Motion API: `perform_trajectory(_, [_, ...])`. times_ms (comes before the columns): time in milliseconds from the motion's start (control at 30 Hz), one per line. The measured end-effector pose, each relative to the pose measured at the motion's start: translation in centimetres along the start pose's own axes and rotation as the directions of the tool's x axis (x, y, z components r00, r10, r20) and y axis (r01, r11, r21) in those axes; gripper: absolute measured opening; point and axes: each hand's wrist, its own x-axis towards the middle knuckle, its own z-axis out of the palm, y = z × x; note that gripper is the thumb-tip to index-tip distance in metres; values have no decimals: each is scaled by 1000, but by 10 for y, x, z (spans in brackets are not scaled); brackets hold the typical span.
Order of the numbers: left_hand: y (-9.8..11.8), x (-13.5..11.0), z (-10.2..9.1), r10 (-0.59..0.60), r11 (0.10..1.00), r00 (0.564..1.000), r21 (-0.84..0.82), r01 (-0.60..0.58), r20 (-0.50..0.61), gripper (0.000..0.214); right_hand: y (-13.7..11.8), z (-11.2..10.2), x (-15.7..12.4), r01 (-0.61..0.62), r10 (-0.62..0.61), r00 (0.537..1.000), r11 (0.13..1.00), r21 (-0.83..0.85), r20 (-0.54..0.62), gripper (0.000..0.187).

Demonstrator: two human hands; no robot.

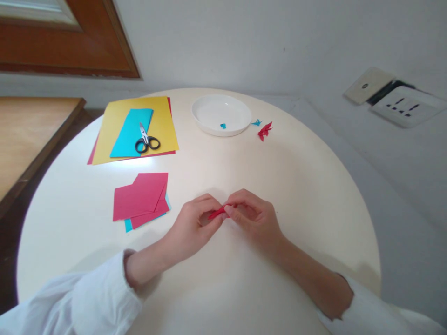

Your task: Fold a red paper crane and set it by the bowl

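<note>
Pinching a thin strip of folded red paper [217, 214], the left hand [190, 227] and the right hand [261, 222] meet over the round white table [310, 186]. The thumb and first fingers of each hand are squeezed on the paper. It sits about halfway between the table's left and right edges. Both arms have white sleeves [104, 295].

To the left, between the left hand and the table's left edge, lies a messy pile of red paper pieces [138, 200], with blue paper [129, 225] peeking out under them.

Farther away, by the far left edge, a big yellow sheet [118, 121] lies on red paper [171, 104]. A blue paper piece [127, 137] rests on the yellow, and black-handled scissors [147, 142] lie on top, points facing the far edge.

A spiky red folded paper [264, 131] and a tiny blue one [257, 123] are near the far right edge. Just beside them, by the far edge, a round white dish [213, 109] holds a little blue paper bit [223, 126].

Past the table is a white wall [223, 46].
</note>
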Motion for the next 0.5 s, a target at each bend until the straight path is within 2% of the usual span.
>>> perform_trajectory(233, [3,1,-2,9,1000,1000,-15,-10,-19,20,-1,-2,1,-46,49,997,997,60,-52,11])
perform_trajectory(500, [6,2,-4,-23,999,999,-36,22,-24,25,-1,-3,2,-80,84,994,995,53,-70,14])
